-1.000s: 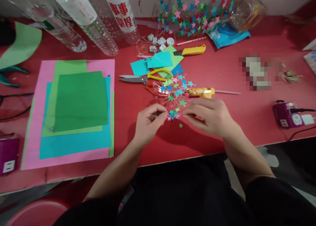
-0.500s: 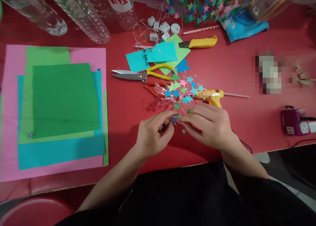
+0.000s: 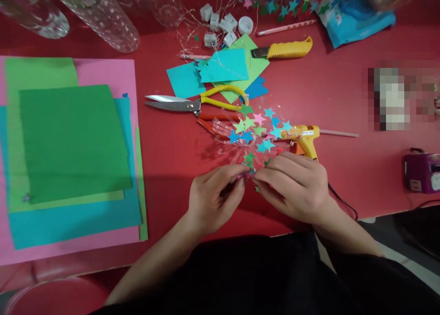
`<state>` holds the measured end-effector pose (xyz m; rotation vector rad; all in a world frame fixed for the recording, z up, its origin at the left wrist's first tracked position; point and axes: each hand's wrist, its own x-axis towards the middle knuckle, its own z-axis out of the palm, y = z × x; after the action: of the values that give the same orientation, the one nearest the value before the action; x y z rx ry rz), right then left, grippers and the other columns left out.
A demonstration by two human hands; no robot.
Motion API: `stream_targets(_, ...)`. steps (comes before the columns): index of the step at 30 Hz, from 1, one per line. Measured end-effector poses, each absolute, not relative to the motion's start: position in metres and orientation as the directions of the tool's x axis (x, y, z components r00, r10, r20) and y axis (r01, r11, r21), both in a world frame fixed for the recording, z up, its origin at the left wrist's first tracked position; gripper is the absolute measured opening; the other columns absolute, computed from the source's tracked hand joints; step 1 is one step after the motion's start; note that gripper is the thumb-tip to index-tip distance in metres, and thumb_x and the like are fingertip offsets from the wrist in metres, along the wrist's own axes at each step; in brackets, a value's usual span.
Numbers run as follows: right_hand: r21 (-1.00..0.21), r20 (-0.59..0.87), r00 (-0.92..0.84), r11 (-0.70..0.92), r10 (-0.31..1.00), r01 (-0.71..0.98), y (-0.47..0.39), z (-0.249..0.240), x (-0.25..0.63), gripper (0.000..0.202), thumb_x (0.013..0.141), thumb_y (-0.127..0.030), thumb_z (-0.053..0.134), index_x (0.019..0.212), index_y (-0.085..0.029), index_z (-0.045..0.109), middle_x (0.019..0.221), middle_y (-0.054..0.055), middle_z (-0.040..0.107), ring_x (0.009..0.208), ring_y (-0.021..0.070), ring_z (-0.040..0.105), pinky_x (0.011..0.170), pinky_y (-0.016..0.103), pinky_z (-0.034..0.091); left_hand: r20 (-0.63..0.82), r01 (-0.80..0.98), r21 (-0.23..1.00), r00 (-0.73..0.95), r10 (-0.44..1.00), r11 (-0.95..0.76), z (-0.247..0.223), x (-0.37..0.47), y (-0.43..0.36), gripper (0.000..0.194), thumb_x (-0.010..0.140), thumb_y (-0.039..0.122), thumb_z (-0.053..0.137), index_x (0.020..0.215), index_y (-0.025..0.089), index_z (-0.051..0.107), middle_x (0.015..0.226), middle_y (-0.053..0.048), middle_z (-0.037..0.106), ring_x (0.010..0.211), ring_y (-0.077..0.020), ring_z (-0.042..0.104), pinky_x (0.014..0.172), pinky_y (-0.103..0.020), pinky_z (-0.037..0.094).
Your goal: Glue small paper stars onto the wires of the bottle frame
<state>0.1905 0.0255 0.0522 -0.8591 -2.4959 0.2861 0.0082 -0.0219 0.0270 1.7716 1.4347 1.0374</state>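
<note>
A clear plastic piece cut into strips, dotted with coloured stars (image 3: 258, 130), spreads over the red table in front of me. At its near end my left hand (image 3: 218, 193) is closed in a pinch, thumb against forefinger. My right hand (image 3: 295, 186) pinches the same end from the other side, its fingertips almost meeting the left ones. Small blue and green stars show between the fingertips. Just beyond the plastic lie scissors (image 3: 192, 105) with yellow and red handles. A yellow glue gun (image 3: 305, 138) with a glue stick in its back rests beside my right hand.
Stacked coloured sheets (image 3: 75, 140) cover the left side. Farther back are cut paper pieces (image 3: 225, 66), a yellow-handled cutter (image 3: 288, 48), wired white boxes (image 3: 227, 22), a pencil (image 3: 285, 28) and a blue packet (image 3: 357, 24). Clear bottles (image 3: 103, 17) line the back left; a purple power block (image 3: 422, 170) sits right.
The view has shifted slightly, so most table things sit a little differently in the frame. Both hands keep their pinch on the starred plastic, with small finger movements.
</note>
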Motion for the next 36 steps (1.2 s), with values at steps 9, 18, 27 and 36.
stream_targets(9,-0.310,0.411,-0.667,0.784,0.621,0.538,0.0228,0.0516,0.1886,0.009,0.082,-0.008,0.063,0.077,-0.017,0.064,0.071,0.002,0.067,0.061,0.0142,0.057,0.059,0.030,0.049,0.181,0.500,0.839,0.115,0.977,-0.215,0.0285,0.0073,-0.0213,0.019,0.084,0.009,0.057,0.097,0.017,0.067,0.078,0.000,0.074,0.057,-0.0059,0.061,0.059,-0.015,0.050)
stream_targets(18,-0.382,0.357,-0.643,0.734,0.677,0.561,0.0212,0.0490,0.1896,0.006,0.085,-0.013,0.060,0.083,-0.019,0.061,0.075,0.002,0.066,0.066,0.0143,0.058,0.060,0.029,0.048,0.154,0.455,0.873,0.086,0.984,-0.177,0.0287,0.0090,-0.0210,0.015,0.084,0.009,0.059,0.092,0.018,0.067,0.073,0.002,0.072,0.057,-0.0057,0.061,0.058,-0.015,0.050)
stream_targets(27,-0.367,0.355,-0.636,0.728,0.686,0.580,0.0194,0.0480,0.1874,0.002,0.085,-0.015,0.061,0.085,-0.017,0.062,0.072,0.002,0.063,0.065,0.0147,0.056,0.061,0.030,0.048,0.139,0.446,0.882,0.057,0.989,-0.150,0.0250,0.0099,-0.0218,0.014,0.082,0.008,0.060,0.090,0.018,0.067,0.066,0.004,0.065,0.054,-0.0046,0.056,0.055,-0.014,0.047)
stream_targets(36,-0.347,0.375,-0.629,0.732,0.681,0.586,0.0196,0.0453,0.1864,0.005,0.085,-0.013,0.059,0.084,-0.017,0.062,0.073,0.002,0.063,0.069,0.0158,0.059,0.062,0.030,0.048,0.103,0.436,0.895,0.010,0.995,-0.097,0.0231,0.0126,-0.0228,0.013,0.081,0.009,0.060,0.085,0.018,0.067,0.057,0.006,0.056,0.047,-0.0039,0.048,0.050,-0.014,0.042)
